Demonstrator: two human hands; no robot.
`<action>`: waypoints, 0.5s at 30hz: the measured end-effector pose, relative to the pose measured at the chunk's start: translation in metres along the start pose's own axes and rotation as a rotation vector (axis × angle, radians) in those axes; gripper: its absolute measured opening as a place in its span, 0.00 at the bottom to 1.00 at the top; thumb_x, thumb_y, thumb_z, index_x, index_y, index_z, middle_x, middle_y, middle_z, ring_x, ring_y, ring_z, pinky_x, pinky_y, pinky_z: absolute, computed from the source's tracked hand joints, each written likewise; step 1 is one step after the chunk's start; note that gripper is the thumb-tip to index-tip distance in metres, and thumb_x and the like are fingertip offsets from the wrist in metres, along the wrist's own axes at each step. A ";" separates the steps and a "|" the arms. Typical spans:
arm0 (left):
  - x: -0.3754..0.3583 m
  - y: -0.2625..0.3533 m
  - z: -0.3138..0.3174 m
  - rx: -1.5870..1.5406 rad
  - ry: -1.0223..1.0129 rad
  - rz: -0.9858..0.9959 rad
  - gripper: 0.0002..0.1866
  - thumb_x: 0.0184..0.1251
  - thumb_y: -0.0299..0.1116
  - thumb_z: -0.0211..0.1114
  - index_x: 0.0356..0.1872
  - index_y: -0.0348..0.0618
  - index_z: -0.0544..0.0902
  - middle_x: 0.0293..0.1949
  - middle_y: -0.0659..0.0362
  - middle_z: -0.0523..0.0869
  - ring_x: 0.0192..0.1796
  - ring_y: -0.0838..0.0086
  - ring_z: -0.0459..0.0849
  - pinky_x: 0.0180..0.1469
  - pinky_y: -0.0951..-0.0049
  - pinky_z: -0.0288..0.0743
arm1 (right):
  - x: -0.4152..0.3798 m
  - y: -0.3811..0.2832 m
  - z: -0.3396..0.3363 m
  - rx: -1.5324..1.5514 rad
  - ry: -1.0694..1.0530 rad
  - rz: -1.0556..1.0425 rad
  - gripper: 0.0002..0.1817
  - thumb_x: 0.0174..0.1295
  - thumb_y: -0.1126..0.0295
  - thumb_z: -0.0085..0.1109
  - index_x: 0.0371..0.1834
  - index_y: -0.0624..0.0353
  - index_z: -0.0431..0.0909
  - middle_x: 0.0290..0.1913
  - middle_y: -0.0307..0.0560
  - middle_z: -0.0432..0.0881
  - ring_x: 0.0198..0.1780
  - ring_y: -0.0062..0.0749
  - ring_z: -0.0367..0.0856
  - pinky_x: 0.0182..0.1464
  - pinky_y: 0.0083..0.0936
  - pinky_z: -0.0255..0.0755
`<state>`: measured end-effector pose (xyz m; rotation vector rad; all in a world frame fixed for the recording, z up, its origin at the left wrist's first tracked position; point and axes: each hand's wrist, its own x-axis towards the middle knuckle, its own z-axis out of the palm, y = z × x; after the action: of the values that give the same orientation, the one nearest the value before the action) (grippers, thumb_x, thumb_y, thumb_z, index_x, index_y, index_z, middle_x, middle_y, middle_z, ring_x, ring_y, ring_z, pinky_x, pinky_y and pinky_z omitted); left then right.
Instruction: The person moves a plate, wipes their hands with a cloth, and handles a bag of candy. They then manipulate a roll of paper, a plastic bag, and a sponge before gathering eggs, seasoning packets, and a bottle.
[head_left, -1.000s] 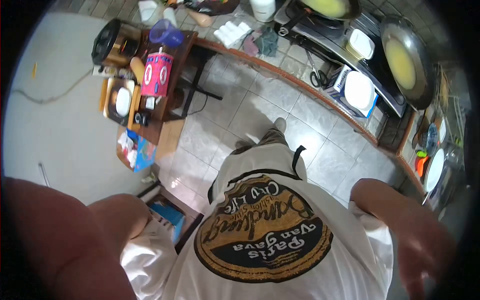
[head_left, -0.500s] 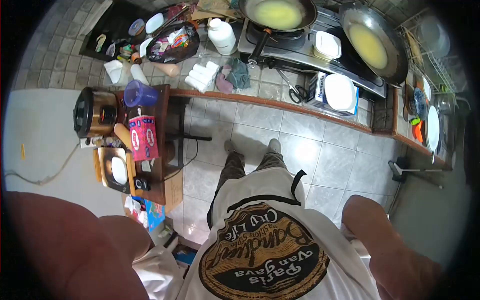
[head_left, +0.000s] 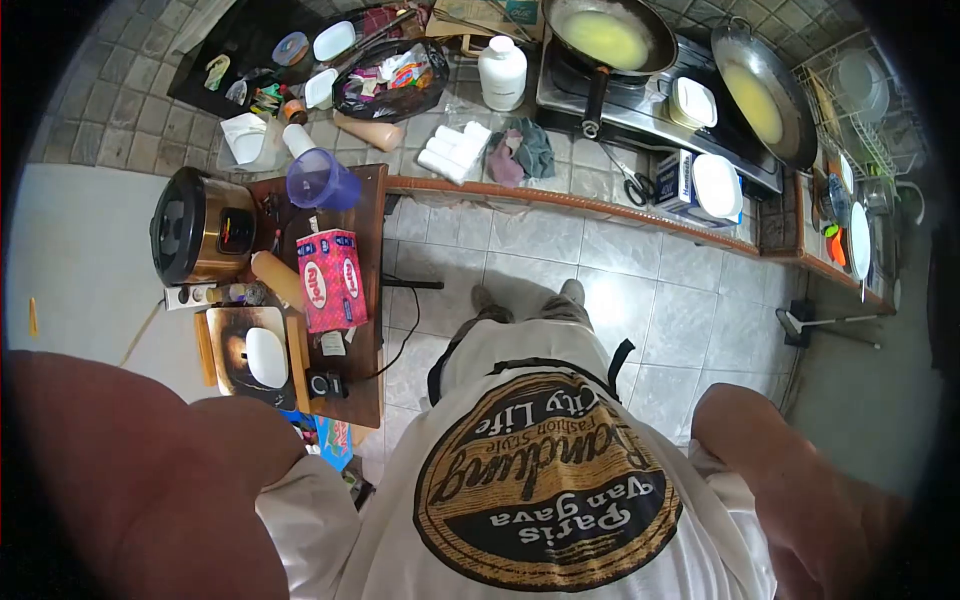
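Note:
Neither of my hands shows in the picture. My left arm (head_left: 150,470) fills the lower left corner, bent at the elbow. On the lower right, my right arm (head_left: 800,470) is bent too, its forearm running out of the frame. In front of me, a frying pan (head_left: 560,32) with yellow liquid stands on the gas stove (head_left: 600,108). Beside it rests a wok (head_left: 795,125), also with yellow liquid. A white tub (head_left: 692,103) sits between them. Scissors (head_left: 638,188) and a blue-and-white box (head_left: 676,185) with a white container (head_left: 718,186) lie along the counter edge.
A white bottle (head_left: 502,75), white rolls (head_left: 455,152), a crumpled cloth (head_left: 522,152) and a black bag (head_left: 390,95) line the counter. The side table (head_left: 365,385) carries a rice cooker (head_left: 190,225), purple container (head_left: 322,182) and pink tissue pack (head_left: 330,280). A dish rack (head_left: 850,100) stands right.
The view has shifted, so the counter things and the side table now appear further right. My arms stay bent, with both hands out of frame. No object has visibly been moved.

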<state>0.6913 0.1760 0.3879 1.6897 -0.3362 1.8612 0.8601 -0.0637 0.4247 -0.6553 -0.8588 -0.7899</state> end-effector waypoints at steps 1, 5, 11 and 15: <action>0.004 0.001 -0.019 -0.021 0.010 -0.005 0.17 0.59 0.40 0.52 0.42 0.35 0.73 0.38 0.51 0.76 0.38 0.59 0.75 0.47 0.61 0.69 | -0.001 -0.003 0.000 -0.033 0.018 -0.016 0.23 0.61 0.47 0.39 0.55 0.45 0.63 0.46 0.33 0.73 0.50 0.27 0.71 0.49 0.23 0.64; -0.001 -0.022 -0.015 -0.139 0.058 -0.038 0.17 0.60 0.39 0.51 0.41 0.35 0.73 0.37 0.51 0.76 0.37 0.59 0.75 0.46 0.61 0.70 | -0.004 -0.014 0.006 -0.194 0.080 -0.102 0.23 0.61 0.47 0.38 0.56 0.44 0.62 0.46 0.31 0.73 0.50 0.26 0.71 0.49 0.22 0.64; -0.018 -0.049 0.044 -0.419 0.123 -0.151 0.16 0.61 0.39 0.51 0.40 0.34 0.73 0.36 0.51 0.76 0.35 0.60 0.75 0.45 0.61 0.70 | 0.011 -0.049 -0.008 -0.539 0.169 -0.297 0.22 0.63 0.48 0.36 0.57 0.43 0.60 0.46 0.29 0.73 0.50 0.25 0.71 0.48 0.21 0.63; -0.014 -0.045 0.067 -0.561 0.156 -0.152 0.16 0.61 0.39 0.50 0.39 0.34 0.73 0.35 0.51 0.76 0.34 0.61 0.75 0.45 0.62 0.70 | 0.025 -0.087 -0.036 -0.676 0.265 -0.448 0.22 0.63 0.48 0.35 0.57 0.42 0.58 0.46 0.27 0.73 0.50 0.25 0.71 0.47 0.21 0.63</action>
<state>0.7723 0.1710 0.3759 1.1510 -0.5837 1.5820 0.8145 -0.1475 0.4438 -0.9332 -0.4840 -1.5698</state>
